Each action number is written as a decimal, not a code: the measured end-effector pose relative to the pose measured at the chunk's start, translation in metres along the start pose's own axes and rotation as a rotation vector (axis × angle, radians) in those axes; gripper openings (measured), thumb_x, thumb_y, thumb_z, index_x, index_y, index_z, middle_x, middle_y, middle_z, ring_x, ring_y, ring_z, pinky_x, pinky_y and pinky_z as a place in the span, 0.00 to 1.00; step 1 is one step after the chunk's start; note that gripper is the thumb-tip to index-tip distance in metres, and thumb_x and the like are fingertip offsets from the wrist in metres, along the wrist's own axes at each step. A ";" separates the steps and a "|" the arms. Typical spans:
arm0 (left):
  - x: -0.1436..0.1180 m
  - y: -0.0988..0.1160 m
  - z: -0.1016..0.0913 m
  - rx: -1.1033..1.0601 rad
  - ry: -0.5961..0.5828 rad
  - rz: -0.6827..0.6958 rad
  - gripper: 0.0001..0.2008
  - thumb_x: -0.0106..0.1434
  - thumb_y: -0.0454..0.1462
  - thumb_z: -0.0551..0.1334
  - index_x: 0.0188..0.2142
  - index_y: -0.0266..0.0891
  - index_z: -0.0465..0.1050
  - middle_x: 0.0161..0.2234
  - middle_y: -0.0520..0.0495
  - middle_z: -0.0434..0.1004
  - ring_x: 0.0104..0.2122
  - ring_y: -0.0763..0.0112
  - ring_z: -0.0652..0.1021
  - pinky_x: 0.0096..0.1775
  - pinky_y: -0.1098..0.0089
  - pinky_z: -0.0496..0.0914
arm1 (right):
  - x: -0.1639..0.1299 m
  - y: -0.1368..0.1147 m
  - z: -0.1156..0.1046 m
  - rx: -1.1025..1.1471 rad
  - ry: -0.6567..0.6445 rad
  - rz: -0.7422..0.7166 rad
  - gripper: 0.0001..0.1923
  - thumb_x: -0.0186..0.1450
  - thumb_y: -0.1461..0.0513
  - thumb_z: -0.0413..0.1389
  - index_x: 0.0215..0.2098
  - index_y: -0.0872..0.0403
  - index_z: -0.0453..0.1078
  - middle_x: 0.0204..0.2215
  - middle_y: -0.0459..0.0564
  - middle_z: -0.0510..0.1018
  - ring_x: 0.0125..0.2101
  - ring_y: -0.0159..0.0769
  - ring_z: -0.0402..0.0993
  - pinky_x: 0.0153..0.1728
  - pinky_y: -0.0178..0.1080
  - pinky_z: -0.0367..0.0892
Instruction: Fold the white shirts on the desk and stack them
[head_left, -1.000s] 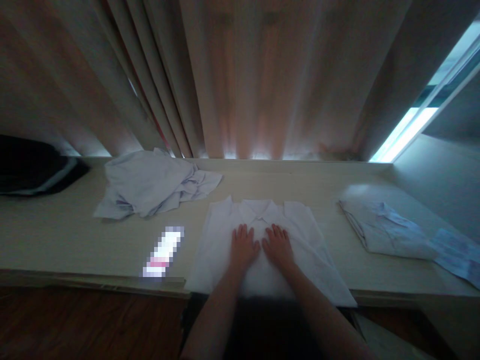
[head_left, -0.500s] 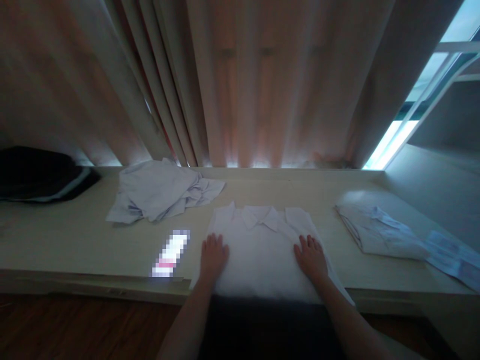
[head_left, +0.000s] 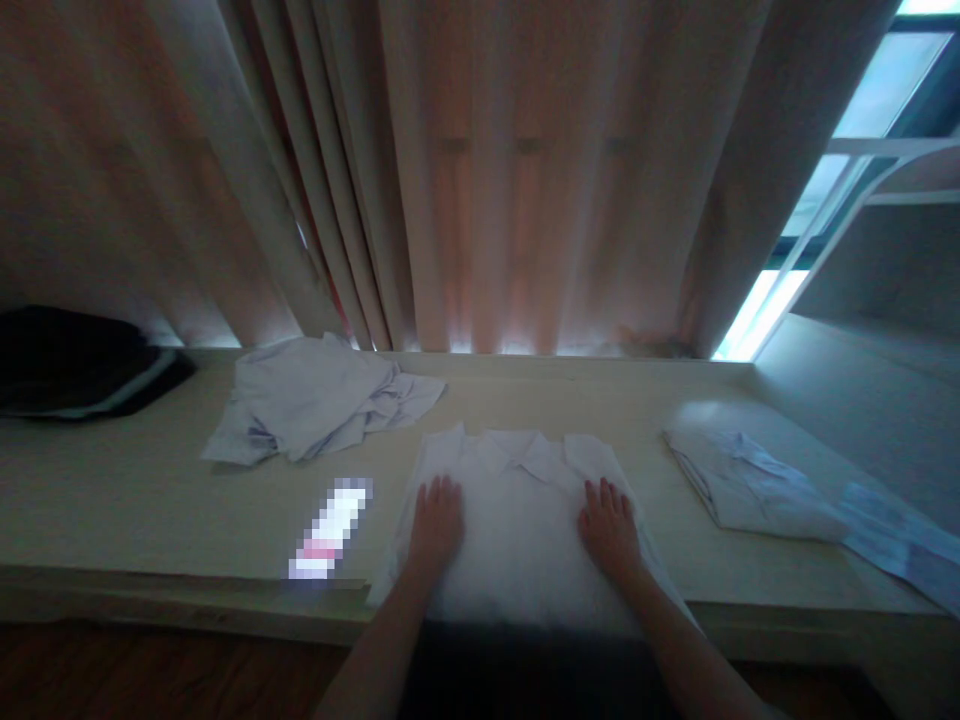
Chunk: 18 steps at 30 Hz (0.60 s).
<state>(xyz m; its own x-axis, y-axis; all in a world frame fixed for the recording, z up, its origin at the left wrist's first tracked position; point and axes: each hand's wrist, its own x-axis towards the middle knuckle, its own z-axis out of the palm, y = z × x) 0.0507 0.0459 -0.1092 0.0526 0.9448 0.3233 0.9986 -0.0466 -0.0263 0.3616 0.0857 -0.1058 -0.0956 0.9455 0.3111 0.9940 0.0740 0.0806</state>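
Now both palms lie flat and open on the white shirt (head_left: 517,520), gripping nothing: left hand (head_left: 437,525) and right hand (head_left: 611,530) have spread from its middle toward its sides. Smoothing looks nearly finished; the shirt lies collar-up at the table's (head_left: 150,500) near edge, right of the crumpled shirt (head_left: 315,395).

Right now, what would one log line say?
left hand: flat on shirt | right hand: flat on shirt | shirt: collar away, on table
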 end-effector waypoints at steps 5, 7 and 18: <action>-0.001 0.025 0.008 -0.044 -0.012 0.034 0.21 0.63 0.40 0.49 0.54 0.40 0.66 0.57 0.39 0.65 0.58 0.56 0.63 0.58 0.52 0.53 | 0.000 -0.025 -0.004 0.107 -0.059 -0.145 0.24 0.65 0.63 0.42 0.59 0.57 0.59 0.60 0.61 0.60 0.60 0.47 0.53 0.58 0.49 0.45; -0.004 0.029 0.010 -0.044 -0.006 0.011 0.21 0.64 0.40 0.48 0.54 0.38 0.66 0.57 0.38 0.65 0.58 0.55 0.64 0.58 0.51 0.53 | -0.004 -0.030 0.001 0.141 -0.085 -0.130 0.23 0.66 0.63 0.42 0.58 0.57 0.60 0.59 0.59 0.62 0.59 0.45 0.56 0.58 0.47 0.47; -0.004 0.031 0.007 -0.002 -0.024 -0.013 0.23 0.63 0.40 0.49 0.56 0.38 0.64 0.58 0.36 0.63 0.59 0.53 0.62 0.59 0.52 0.52 | -0.008 -0.030 0.007 0.188 -0.081 -0.091 0.23 0.65 0.62 0.43 0.57 0.57 0.61 0.59 0.58 0.62 0.59 0.43 0.56 0.58 0.46 0.49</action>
<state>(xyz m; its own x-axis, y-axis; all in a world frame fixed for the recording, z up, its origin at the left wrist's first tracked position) 0.0816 0.0430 -0.1181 0.0398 0.9528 0.3010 0.9992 -0.0353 -0.0204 0.3327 0.0784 -0.1178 -0.1887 0.9539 0.2332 0.9746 0.2111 -0.0750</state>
